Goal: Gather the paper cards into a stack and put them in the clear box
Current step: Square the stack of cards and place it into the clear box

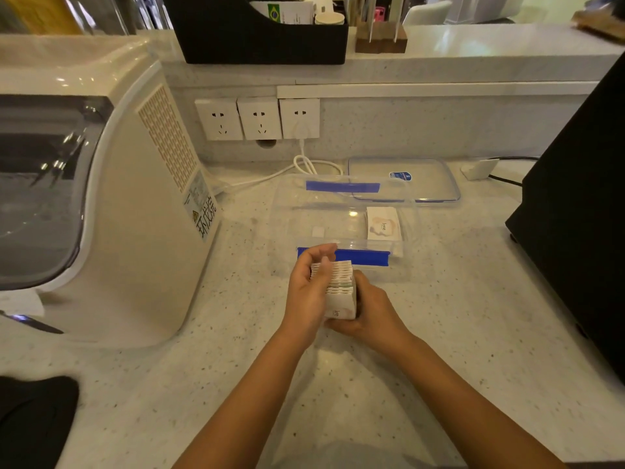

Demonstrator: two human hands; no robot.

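Observation:
A thick stack of white paper cards (340, 289) stands on edge between both my hands, just above the counter. My left hand (307, 292) presses its left face with fingers curled over the top. My right hand (372, 313) cups it from the right and below. Right behind them sits the clear box (287, 211) with blue clips, open at the top. Inside its right side lies another pile of cards (384, 225) with "love" printed on the top one.
The box's clear lid (422, 179) lies flat behind the box. A large cream appliance (118, 198) stands at the left, a black device (581, 204) at the right. Wall sockets (257, 118) and a white cable (304, 164) are at the back.

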